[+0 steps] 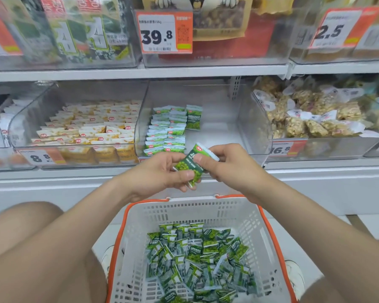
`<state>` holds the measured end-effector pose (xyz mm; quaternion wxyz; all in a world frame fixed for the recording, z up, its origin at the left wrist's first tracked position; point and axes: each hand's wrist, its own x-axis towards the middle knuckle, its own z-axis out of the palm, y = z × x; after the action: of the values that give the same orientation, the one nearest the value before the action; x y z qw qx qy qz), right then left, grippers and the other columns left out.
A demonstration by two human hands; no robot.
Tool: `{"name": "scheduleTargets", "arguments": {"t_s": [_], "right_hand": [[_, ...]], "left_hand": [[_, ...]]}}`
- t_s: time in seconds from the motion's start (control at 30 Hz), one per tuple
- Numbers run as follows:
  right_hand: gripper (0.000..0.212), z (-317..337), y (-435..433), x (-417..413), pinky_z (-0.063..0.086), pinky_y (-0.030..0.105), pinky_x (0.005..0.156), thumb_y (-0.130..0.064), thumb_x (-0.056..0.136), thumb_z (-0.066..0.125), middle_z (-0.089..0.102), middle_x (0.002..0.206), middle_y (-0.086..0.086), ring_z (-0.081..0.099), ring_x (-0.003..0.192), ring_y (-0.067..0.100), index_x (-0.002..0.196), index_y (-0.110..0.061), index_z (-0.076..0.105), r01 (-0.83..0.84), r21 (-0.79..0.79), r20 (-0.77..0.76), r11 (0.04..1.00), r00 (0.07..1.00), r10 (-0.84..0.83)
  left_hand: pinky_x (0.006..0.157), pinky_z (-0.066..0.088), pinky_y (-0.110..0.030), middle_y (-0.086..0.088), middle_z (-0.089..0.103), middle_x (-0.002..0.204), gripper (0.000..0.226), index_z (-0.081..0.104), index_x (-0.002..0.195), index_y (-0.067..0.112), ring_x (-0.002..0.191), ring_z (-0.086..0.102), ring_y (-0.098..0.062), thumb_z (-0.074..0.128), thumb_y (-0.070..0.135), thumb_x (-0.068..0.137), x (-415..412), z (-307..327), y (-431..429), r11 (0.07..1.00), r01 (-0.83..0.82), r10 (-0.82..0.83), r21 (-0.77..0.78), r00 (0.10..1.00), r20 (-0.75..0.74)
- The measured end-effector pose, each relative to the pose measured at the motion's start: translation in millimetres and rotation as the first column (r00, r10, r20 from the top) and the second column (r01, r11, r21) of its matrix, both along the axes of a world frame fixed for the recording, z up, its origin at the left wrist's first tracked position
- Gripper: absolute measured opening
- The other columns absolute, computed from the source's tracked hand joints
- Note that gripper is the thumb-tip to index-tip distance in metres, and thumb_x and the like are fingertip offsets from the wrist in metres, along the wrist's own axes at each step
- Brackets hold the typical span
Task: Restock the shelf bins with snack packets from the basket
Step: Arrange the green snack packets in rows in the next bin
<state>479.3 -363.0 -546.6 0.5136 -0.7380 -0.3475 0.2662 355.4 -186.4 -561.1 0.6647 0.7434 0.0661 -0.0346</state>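
Observation:
A green pea snack packet is held between both hands in front of the middle shelf bin. My left hand pinches its lower end with thumb and fingers. My right hand pinches its upper part. The clear middle bin holds neat stacks of the same green packets along its left side; its right part is bare. Below, a white basket with an orange rim holds several loose green packets.
The left bin holds yellow-white packets; the right bin holds brown puffed snacks. Price tags hang on the upper shelf bins. My knees flank the basket on the floor.

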Motion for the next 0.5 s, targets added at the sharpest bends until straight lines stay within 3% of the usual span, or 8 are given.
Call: {"name": "scheduleTargets", "arguments": {"t_s": [0.07,0.13,0.2,0.23,0.3,0.37,0.43,0.5], "right_hand": [[0.016,-0.3,3.2,-1.6,0.052,0.030,0.065,-0.026,0.096,0.074,0.077,0.079,0.001,0.067,0.067,0.019,0.099,-0.011,0.078,0.022,0.102,-0.050,0.995,0.999,-0.017],[0.012,-0.5,9.6,-0.8,0.058,0.042,0.082,-0.024,0.095,0.075,0.079,0.090,0.008,0.074,0.085,0.029,0.102,-0.014,0.078,0.069,0.162,0.011,0.984,0.997,-0.071],[0.010,0.0,18.6,7.1,0.059,0.050,0.084,-0.024,0.095,0.075,0.079,0.089,0.006,0.073,0.079,0.021,0.102,-0.018,0.076,0.120,0.210,0.090,0.970,0.986,-0.141],[0.011,-0.1,24.2,14.3,0.059,0.052,0.080,-0.026,0.094,0.076,0.078,0.086,0.004,0.071,0.075,0.017,0.101,-0.019,0.076,0.145,0.226,0.124,0.963,0.976,-0.177],[0.016,0.4,36.2,31.5,0.059,0.051,0.076,-0.034,0.089,0.078,0.077,0.080,0.000,0.072,0.071,0.015,0.099,-0.022,0.074,0.223,0.207,0.224,0.952,0.937,-0.268],[0.021,-0.1,47.9,50.8,0.059,0.043,0.078,-0.038,0.085,0.082,0.076,0.077,-0.005,0.073,0.072,0.013,0.096,-0.024,0.072,0.315,0.139,0.341,0.939,0.875,-0.344],[0.023,-1.8,61.3,69.8,0.056,0.039,0.081,-0.039,0.083,0.083,0.074,0.075,-0.004,0.071,0.080,0.020,0.090,-0.021,0.072,0.371,0.029,0.457,0.928,0.821,-0.342],[0.028,-6.6,81.0,90.5,0.053,0.039,0.075,-0.039,0.084,0.083,0.071,0.075,0.006,0.067,0.086,0.029,0.087,-0.013,0.074,0.382,-0.113,0.520,0.917,0.809,-0.273]], "left_hand": [[0.079,0.061,-0.028,-0.028,0.070,0.118,0.032,0.063,0.131,0.002,0.096,0.070,-0.030,0.066,0.004,0.099,4.6,2.8,-3.4,0.996,-0.077,0.078,-0.034,0.996,0.041],[0.076,0.063,-0.031,-0.027,0.073,0.107,0.031,0.062,0.125,0.000,0.093,0.073,-0.034,0.071,0.006,0.096,10.4,11.0,-5.5,0.985,-0.173,0.174,-0.019,0.984,0.047],[0.065,0.062,-0.032,-0.015,0.078,0.091,0.029,0.063,0.116,0.007,0.082,0.077,-0.028,0.078,0.017,0.093,16.8,21.5,-2.2,0.937,-0.292,0.279,0.191,0.956,0.094],[0.063,0.059,-0.030,-0.005,0.077,0.086,0.029,0.063,0.112,0.014,0.076,0.075,-0.020,0.080,0.026,0.092,19.6,24.9,3.2,0.846,-0.352,0.308,0.401,0.936,0.172],[0.074,0.055,-0.033,0.011,0.072,0.089,0.027,0.063,0.112,0.025,0.079,0.067,-0.009,0.073,0.043,0.094,23.9,27.3,19.0,0.503,-0.413,0.224,0.759,0.911,0.347],[0.087,0.052,-0.041,0.009,0.067,0.105,0.026,0.063,0.116,0.024,0.098,0.062,-0.017,0.061,0.044,0.099,29.2,23.7,33.1,0.267,-0.387,0.103,0.882,0.922,0.373],[0.096,0.048,-0.046,-0.002,0.064,0.120,0.034,0.061,0.121,0.018,0.114,0.058,-0.027,0.049,0.044,0.103,36.6,16.2,42.9,0.197,-0.309,0.061,0.931,0.951,0.302],[0.106,0.043,-0.047,-0.009,0.059,0.132,0.045,0.056,0.129,0.012,0.128,0.052,-0.031,0.038,0.046,0.106,44.6,11.3,46.6,0.203,-0.191,0.060,0.960,0.981,0.183]]}}
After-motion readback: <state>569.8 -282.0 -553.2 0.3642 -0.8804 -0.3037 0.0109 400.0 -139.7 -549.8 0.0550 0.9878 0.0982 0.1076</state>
